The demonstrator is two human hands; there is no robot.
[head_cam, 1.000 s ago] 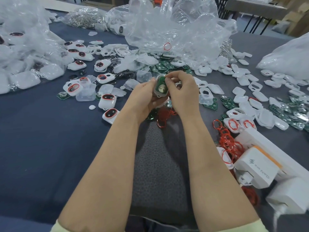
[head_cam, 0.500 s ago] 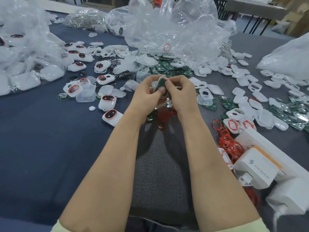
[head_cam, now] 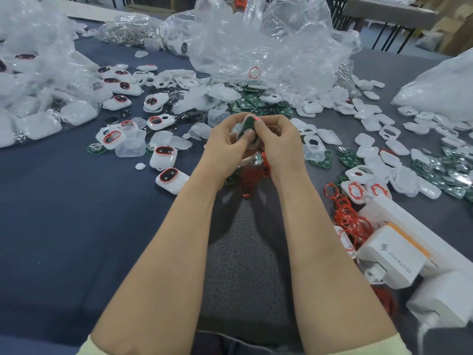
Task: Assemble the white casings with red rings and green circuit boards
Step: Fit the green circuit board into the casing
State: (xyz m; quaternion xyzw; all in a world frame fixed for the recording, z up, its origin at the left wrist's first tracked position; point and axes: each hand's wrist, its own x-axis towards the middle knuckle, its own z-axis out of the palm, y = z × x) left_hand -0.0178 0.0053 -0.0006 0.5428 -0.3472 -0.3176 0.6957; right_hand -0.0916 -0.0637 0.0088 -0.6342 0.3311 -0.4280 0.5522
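Note:
Both hands hold one white casing (head_cam: 247, 125) with a green circuit board in it, raised above the table's middle. My left hand (head_cam: 227, 142) grips its left side with the thumb pressed on the board. My right hand (head_cam: 277, 139) pinches its right side. A small red light shows near the casing's top. Loose red rings (head_cam: 252, 175) lie in a heap just below my hands, and more red rings (head_cam: 345, 213) trail to the right. Green circuit boards (head_cam: 258, 103) are piled behind my hands. Finished casings with red rings (head_cam: 172, 177) lie to the left.
Clear plastic bags (head_cam: 268, 47) bulge at the back and far left. Empty white casings (head_cam: 371, 119) are scattered right, with more green boards (head_cam: 448, 172) beyond. White charger blocks (head_cam: 391, 254) sit at the near right. A grey mat (head_cam: 243, 265) lies between my forearms.
The casing has turned in my hands, so the coin cell face seen a second ago is hidden by my thumbs. My hands stayed in about the same place.

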